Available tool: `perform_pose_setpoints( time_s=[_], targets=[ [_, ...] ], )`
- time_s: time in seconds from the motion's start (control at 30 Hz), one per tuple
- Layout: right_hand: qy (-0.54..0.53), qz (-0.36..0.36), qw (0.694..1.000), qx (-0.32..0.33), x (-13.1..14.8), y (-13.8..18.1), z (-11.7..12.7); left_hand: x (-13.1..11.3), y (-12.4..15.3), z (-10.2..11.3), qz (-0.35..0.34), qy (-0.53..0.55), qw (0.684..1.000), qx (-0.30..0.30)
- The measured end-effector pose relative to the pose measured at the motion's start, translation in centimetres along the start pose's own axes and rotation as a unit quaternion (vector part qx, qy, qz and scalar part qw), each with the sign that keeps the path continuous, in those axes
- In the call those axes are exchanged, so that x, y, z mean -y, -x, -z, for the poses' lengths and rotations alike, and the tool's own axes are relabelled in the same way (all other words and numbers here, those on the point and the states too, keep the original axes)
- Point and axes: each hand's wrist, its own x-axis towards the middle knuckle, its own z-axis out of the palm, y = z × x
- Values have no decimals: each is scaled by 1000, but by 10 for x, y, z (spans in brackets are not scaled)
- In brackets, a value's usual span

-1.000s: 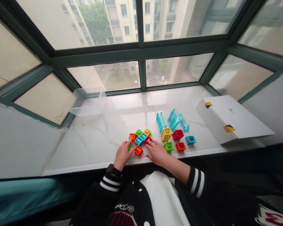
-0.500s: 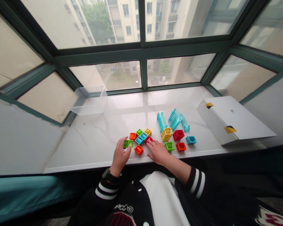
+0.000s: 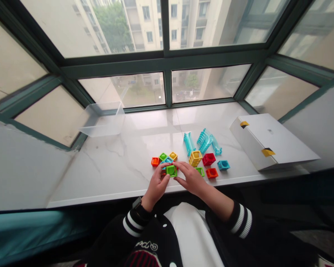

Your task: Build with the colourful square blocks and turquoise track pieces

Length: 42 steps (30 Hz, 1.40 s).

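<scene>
A green hollow cube block [image 3: 171, 170] is pinched between the fingers of my left hand [image 3: 157, 185] and my right hand [image 3: 193, 178], just above the near part of a flat cluster of blocks. That cluster includes an orange block [image 3: 155, 161], a green one [image 3: 163, 156], a yellow one [image 3: 173, 155] and a blue one partly hidden by my fingers. Both hands are curled around the green block. To the right stand a tall yellow cube [image 3: 195, 158], a red cube [image 3: 209, 159], a blue block [image 3: 223, 165], an orange block [image 3: 212, 172] and a green block [image 3: 200, 170].
The blocks lie on a white marble window sill [image 3: 122, 167]. Translucent blue ribbed track pieces [image 3: 204, 141] lie behind the cubes. A clear plastic bin [image 3: 102, 120] stands at the back left. A white cardboard box [image 3: 269, 144] rests at the right.
My left hand carried the green block from the left of the cluster to its near middle. My right hand lifted off the red block and joined the grip on the green one.
</scene>
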Motion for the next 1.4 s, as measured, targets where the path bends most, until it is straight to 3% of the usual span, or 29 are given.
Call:
perform_pose_setpoints(
  time_s=[0.2,0.53,0.7,0.87,1.13,1.4],
  targets=[
    [-24,-7,999,-35,-5,14,17,-10,-7,-14,-7,63,997,54],
    [-34,-2,998,-52,-17,26,20,10,-8,-23,20,70,996,47],
    [-35,23,996,-75,-14,26,23,7,-8,-29,19,78,996,48],
    [-36,22,995,-85,-23,38,42,-2,-13,-41,21,78,993,81],
    [-16,-39,992,-120,-56,75,79,11,-28,-58,-17,-30,994,107],
    [1,-65,990,-124,-70,86,84,40,-42,-71,-44,-161,978,129]
  ],
)
